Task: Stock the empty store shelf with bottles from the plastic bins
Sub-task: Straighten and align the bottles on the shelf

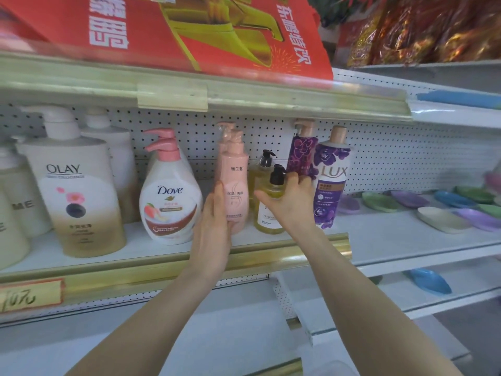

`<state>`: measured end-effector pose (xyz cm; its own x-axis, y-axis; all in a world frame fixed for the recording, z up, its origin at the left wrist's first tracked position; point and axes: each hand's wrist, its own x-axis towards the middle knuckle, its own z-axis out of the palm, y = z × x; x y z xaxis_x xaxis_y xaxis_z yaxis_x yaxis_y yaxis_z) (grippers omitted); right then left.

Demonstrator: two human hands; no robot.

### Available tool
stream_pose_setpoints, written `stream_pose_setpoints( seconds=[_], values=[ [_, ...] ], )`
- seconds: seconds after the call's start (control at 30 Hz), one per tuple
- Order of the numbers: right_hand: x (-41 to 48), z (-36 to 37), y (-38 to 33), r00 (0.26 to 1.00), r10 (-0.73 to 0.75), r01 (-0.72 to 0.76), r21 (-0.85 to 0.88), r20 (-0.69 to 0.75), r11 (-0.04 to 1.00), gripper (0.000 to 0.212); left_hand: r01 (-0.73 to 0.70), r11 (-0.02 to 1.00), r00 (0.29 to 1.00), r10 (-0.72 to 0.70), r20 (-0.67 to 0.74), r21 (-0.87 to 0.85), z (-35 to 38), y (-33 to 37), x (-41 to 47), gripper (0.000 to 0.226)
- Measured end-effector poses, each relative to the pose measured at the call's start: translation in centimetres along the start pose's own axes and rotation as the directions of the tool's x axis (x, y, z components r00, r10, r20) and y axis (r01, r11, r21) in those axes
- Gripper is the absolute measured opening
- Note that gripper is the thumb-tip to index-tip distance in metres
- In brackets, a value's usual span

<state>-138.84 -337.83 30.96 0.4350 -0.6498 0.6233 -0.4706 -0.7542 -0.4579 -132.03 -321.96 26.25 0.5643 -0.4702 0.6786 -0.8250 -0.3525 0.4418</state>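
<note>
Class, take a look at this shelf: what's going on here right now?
A person is stocking a store shelf with bottles. Their right hand grips a yellow bottle with a black pump by its shoulder; it stands between a pink bottle and a purple Lux bottle. The left hand presses flat against the pink bottle's side, as if steadying it. A Dove bottle and an Olay bottle already stand further left.

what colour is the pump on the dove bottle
Pink; the pump on the Dove bottle shows best in the head view.
</note>
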Motion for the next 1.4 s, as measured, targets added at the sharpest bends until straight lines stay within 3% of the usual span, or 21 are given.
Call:
stream_pose_setpoints(
  seconds=[0.2,0.3,0.43,0.5,0.57,0.63,0.73,0.97,1.4],
  values=[
    [-0.5,0.0,-0.3,1.0,-0.03,0.03,0.006,0.0,1.0,0.088,0.007,1.0,1.0,-0.007,0.009,-0.011,-0.1,0.1,-0.1,0.091],
    [-1.4,-0.9,0.0,0.998,-0.062,0.059,0.091,0.026,0.994,0.085,0.011,1.0,1.0,-0.011,-0.021,0.006,-0.2,0.3,-0.4,0.085],
    [-2.6,-4.0,3.2,0.954,-0.099,0.172,0.244,-0.284,0.954,0.046,-0.063,0.997,0.99,0.069,-0.122,0.047,-0.7,2.2,-1.9,0.073],
    [-2.3,-5.7,5.7,0.935,-0.01,0.116,0.279,-0.356,0.953,0.049,-0.078,0.996,0.989,0.083,-0.119,0.046,-0.2,3.5,-2.1,0.072],
    [-1.1,-6.4,7.8,0.961,0.112,-0.031,0.306,-0.251,0.952,0.071,-0.063,0.998,0.994,0.065,-0.084,0.03,0.8,4.9,-1.7,0.075],
    [0.1,-6.2,8.9,0.984,0.167,-0.143,0.295,-0.06,0.945,0.095,-0.019,1.0,0.999,0.019,-0.04,-0.002,2.1,6.2,-1.3,0.08],
    [1.2,-5.4,9.5,0.987,0.144,-0.159,0.273,0.072,0.949,0.109,0.033,0.999,0.999,-0.033,0.001,0.008,4.1,7.4,-0.8,0.088],
    [2.7,-4.5,10.6,0.988,0.102,-0.127,0.243,0.112,0.962,0.084,0.145,0.986,0.989,-0.144,-0.022,0.08,6.7,8.4,-0.5,0.094],
    [3.5,-4.4,12.0,0.982,-0.003,-0.059,0.327,0.187,0.943,0.085,0.154,0.983,0.987,-0.149,-0.052,0.098,6.6,9.2,-0.8,0.094]
  ],
)
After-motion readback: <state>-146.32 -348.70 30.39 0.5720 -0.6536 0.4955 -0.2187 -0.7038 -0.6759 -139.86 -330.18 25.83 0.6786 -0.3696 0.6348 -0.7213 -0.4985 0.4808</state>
